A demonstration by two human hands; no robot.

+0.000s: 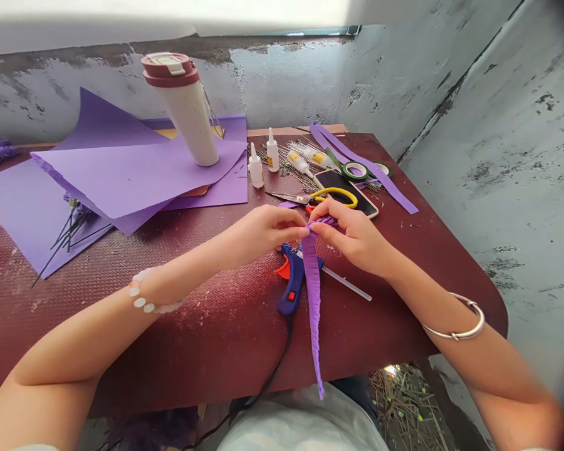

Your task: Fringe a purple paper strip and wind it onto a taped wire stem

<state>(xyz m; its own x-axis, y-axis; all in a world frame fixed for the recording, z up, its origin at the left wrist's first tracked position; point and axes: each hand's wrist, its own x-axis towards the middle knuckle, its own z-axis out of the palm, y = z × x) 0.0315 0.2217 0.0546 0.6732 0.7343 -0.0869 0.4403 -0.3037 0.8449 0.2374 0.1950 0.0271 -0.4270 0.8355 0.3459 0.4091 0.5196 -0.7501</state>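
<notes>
- The grip of both hands is together: the left hand point(263, 235) and right hand point(352, 235) pinch a crimped purple paper strip point(313, 294) at the centre of the view.
- Only the strip's top end is wound into a tight coil; most of its length hangs loose toward 6 o'clock.
- A blue hot glue gun point(291, 279) lies just below the hands, with a glue stick point(345, 282) at 4 o'clock.
- Dark stems with purple heads point(68, 225) lie at 9 o'clock, partly under purple paper sheets point(136, 175).
- The maroon tabletop point(207, 338) carries yellow-handled scissors point(333, 197) at 12 o'clock and a white tumbler point(183, 109) at 11 o'clock.
- A scuffed, peeling grey wall point(498, 156) rises behind and at 3 o'clock.
</notes>
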